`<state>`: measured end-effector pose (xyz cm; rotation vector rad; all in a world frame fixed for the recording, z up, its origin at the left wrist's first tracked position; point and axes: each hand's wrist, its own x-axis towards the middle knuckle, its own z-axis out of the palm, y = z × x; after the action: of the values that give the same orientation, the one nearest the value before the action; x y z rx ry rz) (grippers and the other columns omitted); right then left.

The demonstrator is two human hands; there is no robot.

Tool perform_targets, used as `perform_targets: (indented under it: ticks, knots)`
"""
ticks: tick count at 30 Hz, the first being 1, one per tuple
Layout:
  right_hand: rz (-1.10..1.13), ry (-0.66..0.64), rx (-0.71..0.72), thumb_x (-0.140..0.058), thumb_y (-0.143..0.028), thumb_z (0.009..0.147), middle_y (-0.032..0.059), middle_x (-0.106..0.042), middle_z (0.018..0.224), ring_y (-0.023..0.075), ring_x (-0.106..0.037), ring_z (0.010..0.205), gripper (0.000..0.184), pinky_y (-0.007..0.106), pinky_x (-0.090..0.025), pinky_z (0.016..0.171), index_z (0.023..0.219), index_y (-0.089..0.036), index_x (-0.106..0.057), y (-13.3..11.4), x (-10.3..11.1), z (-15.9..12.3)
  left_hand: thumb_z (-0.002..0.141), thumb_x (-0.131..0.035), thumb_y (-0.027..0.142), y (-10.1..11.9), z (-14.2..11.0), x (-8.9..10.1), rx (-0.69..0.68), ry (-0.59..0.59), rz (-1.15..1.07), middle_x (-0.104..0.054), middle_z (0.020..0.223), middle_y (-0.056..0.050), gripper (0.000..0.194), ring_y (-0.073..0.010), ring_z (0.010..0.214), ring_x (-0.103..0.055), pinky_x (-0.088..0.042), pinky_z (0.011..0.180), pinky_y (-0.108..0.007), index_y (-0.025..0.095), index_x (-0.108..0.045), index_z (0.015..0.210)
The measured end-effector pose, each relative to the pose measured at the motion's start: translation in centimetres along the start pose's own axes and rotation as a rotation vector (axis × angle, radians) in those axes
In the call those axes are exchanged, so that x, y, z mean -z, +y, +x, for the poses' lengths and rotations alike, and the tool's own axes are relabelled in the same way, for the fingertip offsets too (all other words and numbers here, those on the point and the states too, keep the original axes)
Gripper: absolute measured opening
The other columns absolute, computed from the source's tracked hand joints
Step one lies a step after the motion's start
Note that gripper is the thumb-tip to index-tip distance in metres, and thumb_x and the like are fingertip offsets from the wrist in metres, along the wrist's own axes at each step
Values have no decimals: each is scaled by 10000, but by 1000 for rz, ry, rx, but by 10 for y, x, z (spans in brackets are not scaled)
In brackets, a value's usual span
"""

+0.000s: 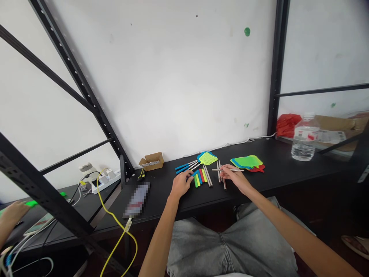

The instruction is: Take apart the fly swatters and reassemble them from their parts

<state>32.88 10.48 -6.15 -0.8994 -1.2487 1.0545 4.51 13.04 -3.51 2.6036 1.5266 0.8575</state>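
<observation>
some fly swatters (207, 157) look assembled, while loose swatter heads (248, 161), rods (208, 177) and grips (201, 176) remain unjoined, right fingers (226, 172) pinching one metal rod (235, 170), left fingers (188, 175) a blue grip (196, 173)

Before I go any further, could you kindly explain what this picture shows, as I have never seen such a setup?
There is no machine here: a person works with two bare hands. The single picture comes from a camera worn on the head, looking forward and down, so the forearms reach in from below.

On the black table lie a row of coloured handles, some thin rods, a pile of flat swatter heads and, nearer the wall, what look like fly swatters with blue handles.

The right hand holds a metal rod crosswise. The left hand has its fingertips at a blue handle; whether it grips it is hard to tell.

At the far left, another person's hand shows.
</observation>
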Motion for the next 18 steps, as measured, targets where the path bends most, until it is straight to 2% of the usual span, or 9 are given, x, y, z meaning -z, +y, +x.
perform_targets:
  ticks: [5, 13, 16, 18]
  knots:
    - [11, 7, 88, -609, -537, 847, 45, -676, 806, 205, -660, 811, 338, 366, -512, 845, 892, -207, -660, 2, 1, 1, 945, -472, 339, 0, 0, -1, -13, 10, -7, -693, 934, -29, 253, -190, 870, -635, -428, 654, -250, 262, -627, 1129]
    - [5, 37, 91, -617, -547, 831, 45, -677, 817, 216, -660, 827, 349, 355, -503, 824, 894, -206, -655, 3, 1, 1, 942, -480, 321, -2, 0, -1, -1, -3, -7, -703, 993, -45, 290, -207, 937, -632, -467, 719, -270, 259, -630, 1181]
    - [9, 50, 97, -632, -503, 829, 27, -663, 765, 199, -651, 786, 290, 328, -503, 776, 870, -216, -615, -1, 0, -1, 949, -469, 309, -3, 0, -2, 0, -6, 0, -701, 1072, -61, 337, -224, 1004, -623, -488, 776, -294, 264, -614, 1249]
    - [-13, 63, 113, -652, -479, 816, 10, -638, 705, 173, -618, 697, 268, 287, -486, 672, 835, -220, -583, -4, -1, -3, 955, -458, 293, -5, 0, -3, -17, 3, 12, -694, 1127, -58, 335, -230, 1043, -612, -492, 817, -314, 270, -624, 1245]
